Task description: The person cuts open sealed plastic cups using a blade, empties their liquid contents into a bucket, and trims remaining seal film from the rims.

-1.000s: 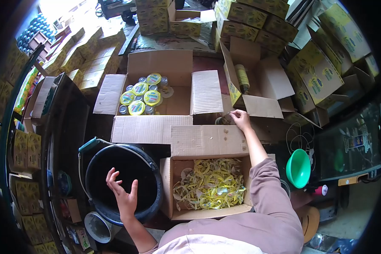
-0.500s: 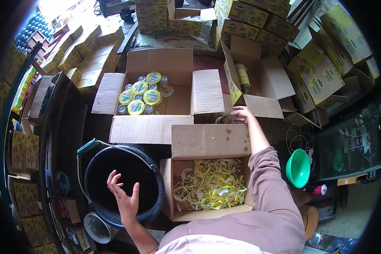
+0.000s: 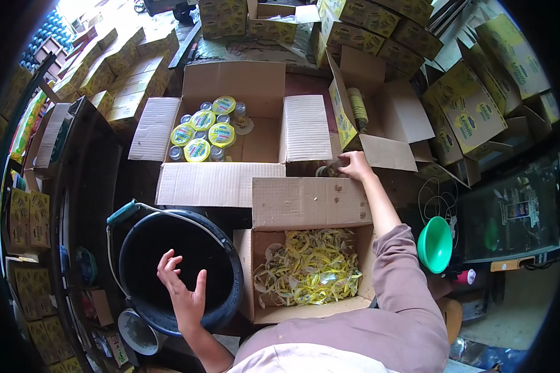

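Note:
My left hand hovers over the black bucket, its fingers spread and nothing in them. My right hand reaches into the gap behind the near carton's raised flap. Its fingers close on a dark, cylindrical container lying on its side, partly hidden by the hand and flap. Beyond the gap, an open carton holds several cups with yellow lemon lids and several clear ones. The near carton is filled with yellow and clear plastic strips.
Another open carton at the right holds a stack of yellow-rimmed cups. A green bowl is beside my right sleeve. Stacked lemon-print boxes line the left and back. A grey-white pail stands below the bucket.
My right hand has gone from loosely open beside the container to closed on it. My left hand stays over the bucket. The whole view has shifted slightly.

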A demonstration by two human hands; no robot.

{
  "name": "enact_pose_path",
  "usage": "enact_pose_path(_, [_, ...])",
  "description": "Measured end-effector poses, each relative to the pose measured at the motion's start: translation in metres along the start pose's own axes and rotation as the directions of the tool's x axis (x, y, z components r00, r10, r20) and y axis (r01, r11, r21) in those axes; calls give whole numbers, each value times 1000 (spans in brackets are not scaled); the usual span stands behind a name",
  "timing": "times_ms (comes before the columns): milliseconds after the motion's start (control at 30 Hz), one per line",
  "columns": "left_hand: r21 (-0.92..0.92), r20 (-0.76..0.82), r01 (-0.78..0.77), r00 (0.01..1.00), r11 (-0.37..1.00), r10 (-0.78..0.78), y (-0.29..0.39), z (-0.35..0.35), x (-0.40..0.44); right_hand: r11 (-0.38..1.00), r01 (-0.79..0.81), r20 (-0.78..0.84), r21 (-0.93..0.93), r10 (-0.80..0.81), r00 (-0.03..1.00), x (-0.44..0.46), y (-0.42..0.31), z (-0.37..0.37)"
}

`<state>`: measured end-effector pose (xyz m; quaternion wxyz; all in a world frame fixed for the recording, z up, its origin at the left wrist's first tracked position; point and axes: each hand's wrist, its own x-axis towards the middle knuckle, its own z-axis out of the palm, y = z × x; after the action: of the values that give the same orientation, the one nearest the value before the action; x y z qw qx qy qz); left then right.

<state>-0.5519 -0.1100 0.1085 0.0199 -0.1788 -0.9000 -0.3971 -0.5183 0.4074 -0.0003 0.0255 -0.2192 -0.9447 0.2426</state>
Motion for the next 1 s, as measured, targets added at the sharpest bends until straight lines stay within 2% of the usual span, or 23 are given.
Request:
enact_pose_path(200, [3,19,15,1000,1000,-15,3,-1,1,999,53,-175,-4,-53,983,-10,-2,11])
enact_pose_path(267, [4,17,16,1000,1000,-16,2,-1,0,996,91,-175,-2,-90,980,-8,0,11])
enact_pose_path(367, [16,30,24,999,1000,-25,3,-2,0,999,24,-80,36,-21,997,-5,-1,5])
enact_pose_path(400, [24,24,12,1000,1000,-13,3,-2,0,997,79,-53,-26,-80,995,-3,3,4])
enact_pose_path(500, [33,22,-1,1000,999,1,3,-2,0,997,-3,-56,71,7,998,3,12,1])
enact_pose_path(533, [23,33,6,999,1000,-7,4,-2,0,987,-83,-34,141,89,996,6,7,-8])
enact_pose_path(567, [13,44,14,999,1000,-15,5,-3,0,963,-59,-69,262,80,994,11,17,-9])
enact_pose_path(633, [21,50,8,999,1000,-9,5,-3,0,960,70,-237,272,-4,972,25,6,-31])
enact_pose_path(700, [12,59,1,998,1000,-2,5,-2,0,939,35,-400,342,112,909,32,-44,-52])
enact_pose_path(733, [4,64,-1,998,1000,1,5,-3,0,939,195,-536,284,-14,844,44,-54,-48])
enact_pose_path(767, [-2,63,-2,998,1000,2,5,-4,1,952,212,-544,223,-59,837,49,-81,-49])
enact_pose_path(900, [-48,60,20,998,999,-18,5,-4,2,901,414,-376,131,-342,861,83,-170,-21])
enact_pose_path(967, [-12,63,11,998,1000,-11,2,-4,1,872,460,-138,166,-441,887,106,-198,12])
enact_pose_path(1000, [-14,66,12,998,1000,-11,1,-4,1,866,497,-65,58,-494,867,113,-211,30])
